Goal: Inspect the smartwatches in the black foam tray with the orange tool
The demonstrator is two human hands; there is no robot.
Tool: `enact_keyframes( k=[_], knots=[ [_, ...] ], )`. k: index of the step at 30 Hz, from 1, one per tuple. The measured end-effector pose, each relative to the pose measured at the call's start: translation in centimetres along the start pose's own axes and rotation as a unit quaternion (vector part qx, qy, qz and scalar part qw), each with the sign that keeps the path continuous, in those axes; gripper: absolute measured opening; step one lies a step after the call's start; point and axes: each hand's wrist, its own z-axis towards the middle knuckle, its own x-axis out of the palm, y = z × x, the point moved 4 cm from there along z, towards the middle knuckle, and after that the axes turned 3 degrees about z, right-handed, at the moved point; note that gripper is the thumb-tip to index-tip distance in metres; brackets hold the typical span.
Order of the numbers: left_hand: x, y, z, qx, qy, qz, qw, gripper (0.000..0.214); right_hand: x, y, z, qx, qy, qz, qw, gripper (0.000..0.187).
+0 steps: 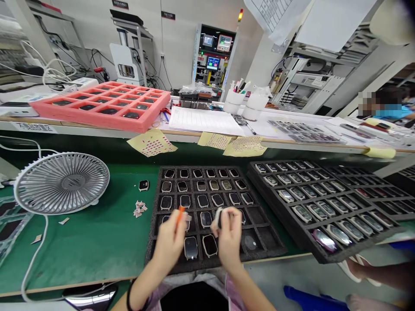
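Observation:
My left hand [169, 244] pinches a small orange-handled tool [180, 214] above a black foam tray [259, 229]. My right hand [229, 236] grips a small dark watch-like piece [220, 218] with a white strip or film at its edge. Both hands hover over the tray's lower rows. Its compartments hold several rectangular smartwatch bodies [191, 248], and a few compartments near my right hand look vacant. My hands hide part of the middle rows. A second black foam tray [363, 242] of watch bodies lies to the right.
A loose watch body [144, 185] and small paper scraps [140, 208] lie on the green mat [97, 246] beside a grey fan [61, 183]. A pink foam tray [100, 106], sticker sheets [152, 142] and a seated person [385, 103] are farther back.

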Motion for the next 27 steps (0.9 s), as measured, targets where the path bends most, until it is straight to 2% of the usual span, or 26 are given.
enact_keyframes(
  k=[2, 3, 4, 6, 8, 10, 12, 16, 19, 21, 23, 25, 27],
  knots=[
    [-3.6, 1.7, 0.6, -0.044, -0.076, 0.062, 0.994, 0.029, -4.3, 0.4, 2.8, -0.02, -0.07, -0.054, 0.996, 0.022],
    [-5.2, 2.7, 0.9, -0.063, -0.092, 0.1, 0.989, 0.03, -6.6, 0.6, 4.4, -0.025, -0.079, -0.112, 0.99, 0.026],
    [-6.5, 3.9, 1.2, -0.088, -0.082, 0.14, 0.983, 0.029, -8.8, 0.6, 5.8, -0.03, -0.071, -0.188, 0.979, 0.03],
    [-8.3, 6.3, 1.7, -0.143, -0.044, 0.227, 0.962, 0.025, -12.3, 0.2, 8.4, -0.037, -0.007, -0.338, 0.94, 0.033],
    [-9.0, 8.3, 1.9, -0.187, -0.01, 0.289, 0.939, 0.023, -14.6, -0.7, 9.9, -0.043, 0.07, -0.42, 0.904, 0.03],
    [-8.7, 9.7, 1.9, -0.212, 0.031, 0.315, 0.925, 0.024, -15.4, -1.7, 10.4, -0.053, 0.138, -0.45, 0.881, 0.027],
    [-8.4, 10.3, 1.7, -0.225, 0.052, 0.323, 0.918, 0.025, -15.3, -2.1, 10.2, -0.088, 0.169, -0.477, 0.858, 0.027],
    [-8.5, 10.0, 1.6, -0.248, 0.015, 0.313, 0.917, 0.032, -13.5, -1.2, 8.7, -0.206, 0.118, -0.565, 0.79, 0.029],
    [-8.1, 8.7, 1.7, -0.223, 0.005, 0.25, 0.942, 0.033, -11.3, -1.5, 7.3, -0.213, 0.147, -0.585, 0.769, 0.025],
    [-7.3, 7.3, 1.7, -0.193, 0.015, 0.198, 0.961, 0.033, -10.2, -2.1, 6.7, -0.201, 0.155, -0.583, 0.772, 0.027],
    [-5.9, 5.7, 1.6, -0.162, 0.038, 0.146, 0.975, 0.033, -9.6, -2.6, 6.7, -0.179, 0.136, -0.556, 0.8, 0.026],
    [-4.1, 4.1, 1.3, -0.132, 0.076, 0.078, 0.985, 0.033, -9.4, -2.8, 6.9, -0.122, 0.125, -0.486, 0.857, 0.025],
    [-1.7, 2.6, 0.9, -0.106, 0.14, -0.009, 0.984, 0.032, -9.1, -2.6, 6.9, -0.027, 0.12, -0.354, 0.927, 0.026]
  ],
)
